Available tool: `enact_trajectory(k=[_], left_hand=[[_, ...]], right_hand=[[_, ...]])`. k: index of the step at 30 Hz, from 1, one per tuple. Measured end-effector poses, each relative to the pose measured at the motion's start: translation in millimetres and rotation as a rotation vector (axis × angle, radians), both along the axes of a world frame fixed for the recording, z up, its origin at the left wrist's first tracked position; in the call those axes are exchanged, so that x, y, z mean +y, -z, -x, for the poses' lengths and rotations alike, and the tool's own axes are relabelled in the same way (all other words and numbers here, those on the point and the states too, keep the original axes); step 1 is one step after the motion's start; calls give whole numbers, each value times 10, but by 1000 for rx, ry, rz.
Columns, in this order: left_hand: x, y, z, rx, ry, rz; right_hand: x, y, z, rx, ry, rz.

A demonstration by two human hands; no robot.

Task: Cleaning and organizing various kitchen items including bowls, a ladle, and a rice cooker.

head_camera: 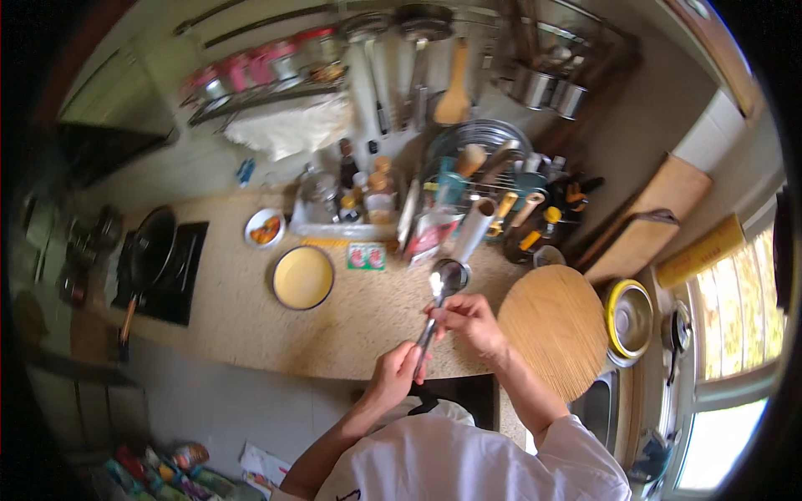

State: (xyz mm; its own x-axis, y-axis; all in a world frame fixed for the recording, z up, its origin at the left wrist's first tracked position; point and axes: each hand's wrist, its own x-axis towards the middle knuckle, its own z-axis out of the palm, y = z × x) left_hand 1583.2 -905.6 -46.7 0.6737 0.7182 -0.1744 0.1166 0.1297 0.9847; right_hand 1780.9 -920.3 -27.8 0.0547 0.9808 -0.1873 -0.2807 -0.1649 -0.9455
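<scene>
A shiny metal ladle [448, 278] is held over the front part of the stone-topped counter [250, 341], its bowl pointing away from me. My left hand [396, 369] grips the lower end of its handle. Higher up, close beneath the bowl, the fingers of my right hand [468, 320] are closed around the handle. To the left of the ladle stands a round, dark-rimmed dish [303, 277] with a pale yellow inside. Behind that dish is a small white bowl [264, 228] holding red and orange pieces of food.
At the left, a wok [153, 244] sits on a black cooktop [191, 275]. Bottles stand in a tray [344, 230] at the back. A round wooden board [554, 332] lies at the right, beside metal bowls [628, 319]. Utensils, including a wooden spatula [453, 100], hang on the wall.
</scene>
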Motion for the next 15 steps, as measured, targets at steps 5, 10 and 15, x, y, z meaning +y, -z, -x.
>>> enact_trajectory(k=[5,10,15], left_hand=[[-60,-30,2,140,-75,-55],[-108,78,28,180,-123,-276],[-157,206,72,307,-138,-379]], right_hand=[[-21,52,70,101,54,59],[-23,118,138,115,40,88],[11,176,237,115,61,59]])
